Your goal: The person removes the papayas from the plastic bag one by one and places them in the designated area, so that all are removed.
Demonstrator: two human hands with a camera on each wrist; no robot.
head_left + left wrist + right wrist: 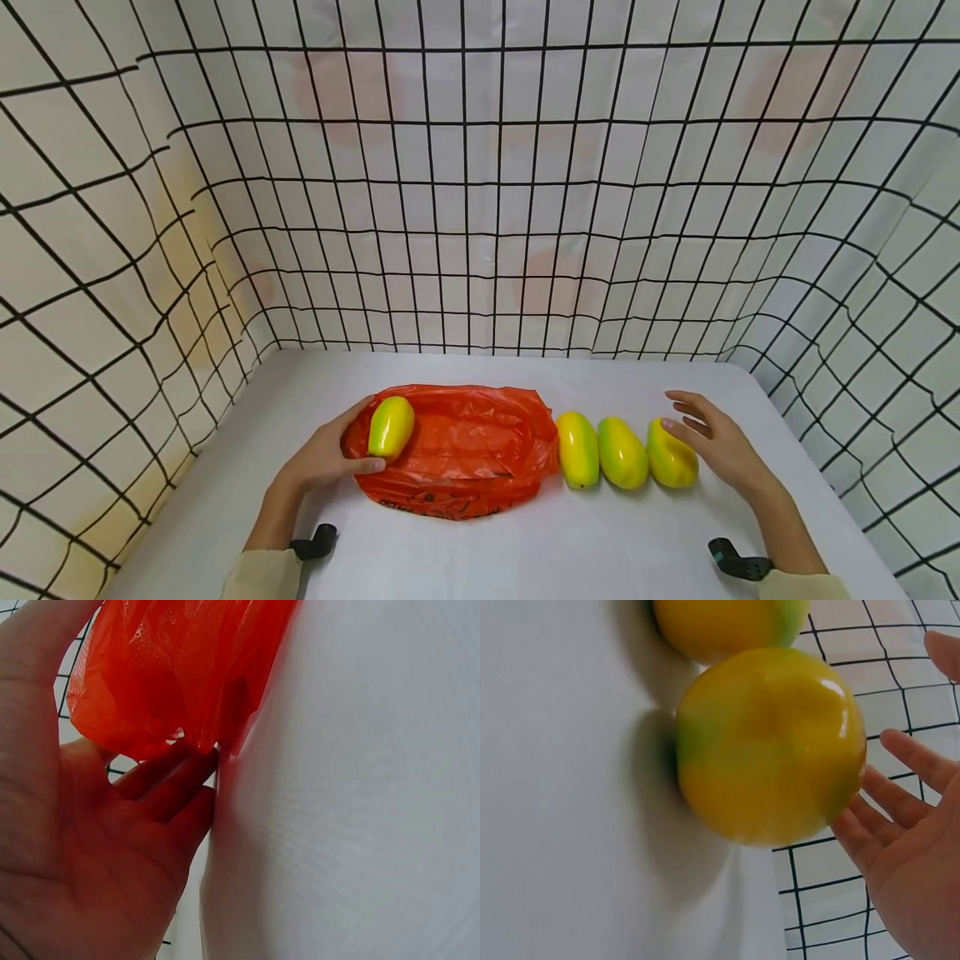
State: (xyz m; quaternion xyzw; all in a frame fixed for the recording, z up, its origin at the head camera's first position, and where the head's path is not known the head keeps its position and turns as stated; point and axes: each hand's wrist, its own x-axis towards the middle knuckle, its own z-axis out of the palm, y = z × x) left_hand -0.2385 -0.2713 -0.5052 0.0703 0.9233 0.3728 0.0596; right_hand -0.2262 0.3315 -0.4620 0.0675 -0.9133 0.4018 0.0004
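Observation:
A red plastic bag (465,442) lies spread on the white table with its mouth upward. One yellow-green mango (392,427) sits at its left end. My left hand (326,450) holds that end, thumb along the front and fingers round the back; in the left wrist view the fingertips lie under the red plastic. Three more mangoes stand in a row right of the bag: the nearest mango (577,450), a middle mango (622,454) and the far-right mango (670,458). My right hand (720,446), fingers spread, is beside the far-right mango; contact is unclear.
White walls with a black grid (480,208) enclose the table (600,550) at the back and both sides. A dark wrist camera (315,542) shows at the left cuff and another dark wrist camera (738,562) at the right.

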